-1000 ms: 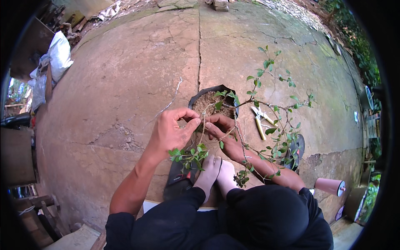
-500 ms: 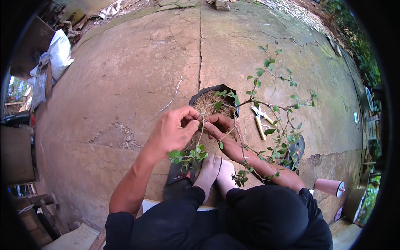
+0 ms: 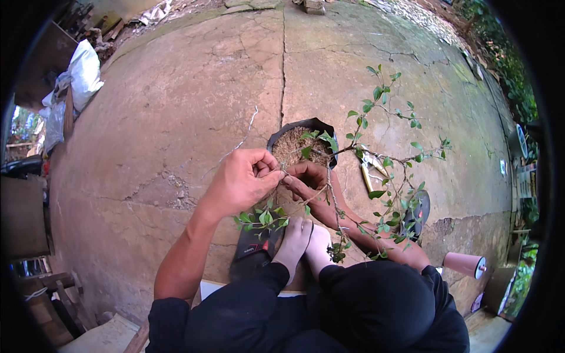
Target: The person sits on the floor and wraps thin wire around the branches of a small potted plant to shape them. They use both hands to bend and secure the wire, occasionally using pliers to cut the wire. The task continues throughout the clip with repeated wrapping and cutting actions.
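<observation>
A small leafy plant (image 3: 381, 222) with thin, spreading branches grows from a black pot (image 3: 321, 125) filled with brown, crumbly soil (image 3: 294, 141). In front of the pot, my left hand (image 3: 240, 182) pinches a thin branch between thumb and fingers. My right hand (image 3: 312, 183) grips the same branch just beside it, fingertips almost meeting the left ones. Leaves on the branch's end (image 3: 262, 219) hang below my hands. A thin silvery wire (image 3: 250, 127) stretches up and away beyond my left hand; whether its near end is held I cannot tell.
Pruning shears (image 3: 367, 175) with pale handles lie right of the pot, partly behind leaves. A dark sandal (image 3: 250, 250) is beside my feet, another (image 3: 419, 215) farther right. A pink tumbler (image 3: 462, 264) lies on its side at the right. White sacks (image 3: 85, 70) stand far left.
Both hands stay close together at the branch with small finger movements. The leafy branch end has shifted slightly left, and the right-hand branches have swayed a little.
</observation>
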`<action>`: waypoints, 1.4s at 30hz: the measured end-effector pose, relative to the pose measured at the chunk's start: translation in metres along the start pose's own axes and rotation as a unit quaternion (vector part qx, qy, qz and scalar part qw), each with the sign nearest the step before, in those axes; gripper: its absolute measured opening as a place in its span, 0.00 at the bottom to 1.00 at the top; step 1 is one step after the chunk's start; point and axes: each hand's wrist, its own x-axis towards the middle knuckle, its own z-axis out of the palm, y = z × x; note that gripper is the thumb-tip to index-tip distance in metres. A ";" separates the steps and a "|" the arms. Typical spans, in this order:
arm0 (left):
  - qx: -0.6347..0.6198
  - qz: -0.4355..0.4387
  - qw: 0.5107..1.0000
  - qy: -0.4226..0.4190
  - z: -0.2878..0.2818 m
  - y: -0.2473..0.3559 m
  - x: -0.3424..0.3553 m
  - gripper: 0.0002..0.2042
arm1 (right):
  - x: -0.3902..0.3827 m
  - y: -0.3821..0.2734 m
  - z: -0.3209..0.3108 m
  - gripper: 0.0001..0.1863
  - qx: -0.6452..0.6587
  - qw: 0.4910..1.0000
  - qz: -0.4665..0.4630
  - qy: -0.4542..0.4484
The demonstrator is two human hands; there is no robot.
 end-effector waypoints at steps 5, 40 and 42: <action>0.083 0.051 0.994 0.041 0.005 0.004 -0.001 0.06 | -0.002 -0.004 0.001 0.13 0.043 0.999 0.015 -0.004; 0.090 0.159 0.979 0.094 0.011 0.003 -0.007 0.04 | 0.004 -0.003 0.002 0.11 0.092 0.996 0.014 -0.003; 0.111 0.188 0.970 0.105 0.012 0.001 -0.007 0.04 | 0.005 -0.002 0.001 0.11 0.091 0.996 0.014 -0.006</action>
